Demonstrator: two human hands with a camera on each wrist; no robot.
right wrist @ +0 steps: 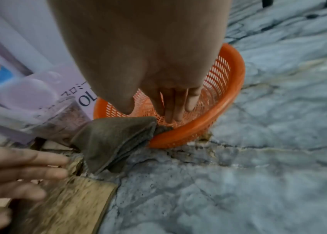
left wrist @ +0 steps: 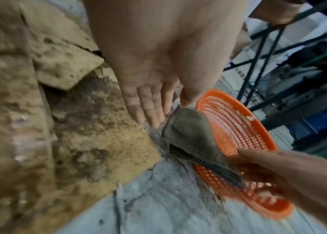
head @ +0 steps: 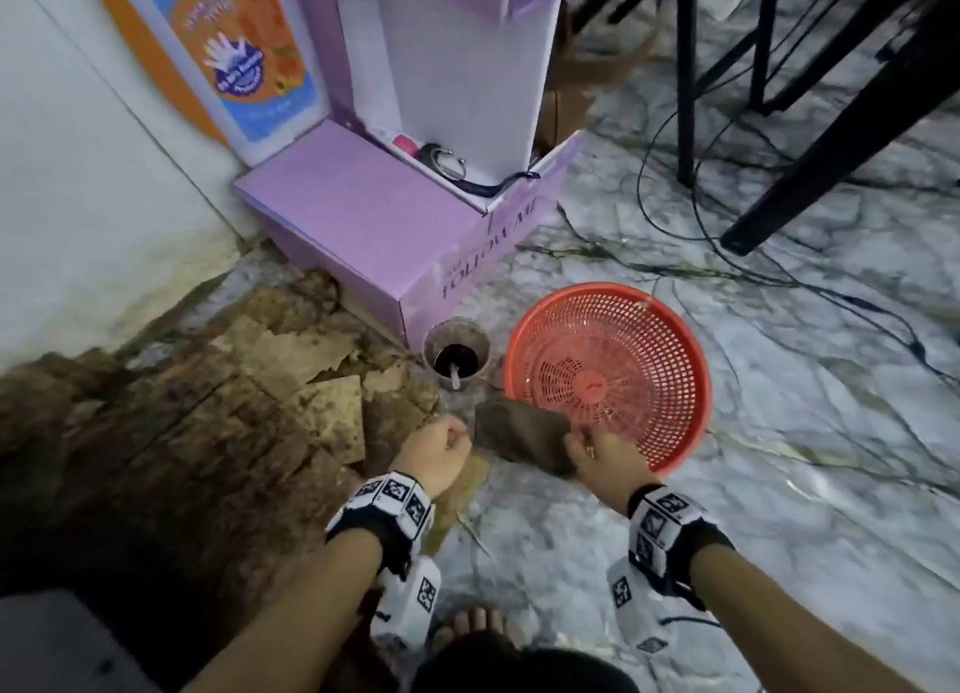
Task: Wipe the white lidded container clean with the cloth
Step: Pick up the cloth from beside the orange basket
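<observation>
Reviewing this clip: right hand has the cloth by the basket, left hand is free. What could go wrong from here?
1. The cloth looks grey-brown and soiled; it might smear a container rather than clean it.
2. The right hand pinches only one end, so the hanging end could drag over the gritty floor.
3. The open cup of dark liquid stands just beyond the left hand and the cloth; a swing could tip it.
No white lidded container is in view.
</observation>
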